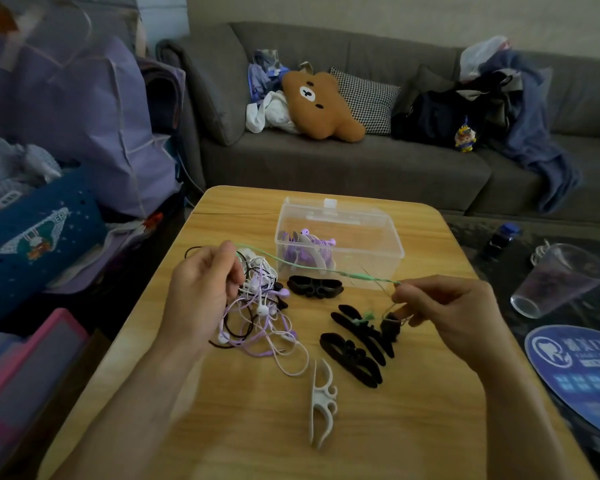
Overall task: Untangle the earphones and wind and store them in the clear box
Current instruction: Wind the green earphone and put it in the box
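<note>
A thin green earphone cable (312,268) is stretched taut above the table (430,237), pinched at one end by the left hand (201,292) and at the other by the curled fingers of the right hand (447,313). A black winder (390,325) also appears to be held under the right fingers, with a green earbud (368,315) dangling just beside it.

Risk is seen at once: the left end of the cable runs straight over the tangle of white, purple and black cords (260,313) lying near the table's left edge, and a hard pull could drag that whole knot along or tighten it. A thin, rubbery cord like this could also slip from a light pinch.

The clear box (388,244), hard glossy plastic with its lid hinged back, is set toward the table's far edge, purple wound earphones (309,251) already inside at its left end. Matte black winders (357,358), wing-shaped with cut-outs, are spread at the table's middle, another black one (315,286) just in front of the box. A white winder (323,407) lies nearer the near edge on the smooth wood-grain top.
</note>
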Available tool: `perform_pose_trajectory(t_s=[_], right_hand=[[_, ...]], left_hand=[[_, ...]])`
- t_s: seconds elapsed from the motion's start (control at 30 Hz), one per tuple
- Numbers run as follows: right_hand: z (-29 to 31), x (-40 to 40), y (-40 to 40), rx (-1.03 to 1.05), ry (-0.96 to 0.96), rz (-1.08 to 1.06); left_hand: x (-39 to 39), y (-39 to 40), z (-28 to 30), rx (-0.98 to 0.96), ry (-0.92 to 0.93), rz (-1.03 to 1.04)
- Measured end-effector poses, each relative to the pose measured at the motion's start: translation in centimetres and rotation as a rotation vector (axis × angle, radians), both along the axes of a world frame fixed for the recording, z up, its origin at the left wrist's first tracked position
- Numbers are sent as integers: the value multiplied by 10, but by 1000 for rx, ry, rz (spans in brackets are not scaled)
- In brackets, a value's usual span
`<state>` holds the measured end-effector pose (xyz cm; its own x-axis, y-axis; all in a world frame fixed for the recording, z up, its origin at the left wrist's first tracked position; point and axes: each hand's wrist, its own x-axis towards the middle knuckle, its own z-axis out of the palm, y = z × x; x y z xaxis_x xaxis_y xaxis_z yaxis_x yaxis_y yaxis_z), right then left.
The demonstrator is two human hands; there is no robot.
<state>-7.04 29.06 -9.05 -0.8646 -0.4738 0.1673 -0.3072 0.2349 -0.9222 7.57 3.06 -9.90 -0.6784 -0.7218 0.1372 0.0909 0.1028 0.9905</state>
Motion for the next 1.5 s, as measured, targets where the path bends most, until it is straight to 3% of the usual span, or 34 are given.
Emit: perform_pose_trajectory(t_s=[0.13,0.27,0.33,0.47,0.63,0.8,0.93,1.07,1.17,1.37,1.5], right_hand=[[2,-2,1,-57,91,-133],[8,3,1,-204,-52,-114],[6,8,-8,-29,-46,-25],[-10,13,-33,556,95,162],[-13,14,-41,704,185,114],[-11,12,-34,568,167,33],[-5,14,-32,145,4,-34],[-1,19,-34,-172,5,-25],[-3,17,-32,-202,15,-67],[-6,14,-30,40,80,-280],[-2,12,-24,20,54,-208]], left_hand=[[-1,-5,-3,-46,3,86],[0,-9,0,-127,36,135],[1,-6,2,-153,58,102],[2,-5,3,-114,128,131],[4,-10,7,-99,276,284],[4,-19,5,-31,265,384],[3,-23,2,46,236,421],[2,-26,-1,118,178,399],[1,-27,-2,138,173,382],[-3,-22,-3,90,146,305],[-5,-21,-2,52,128,276]])
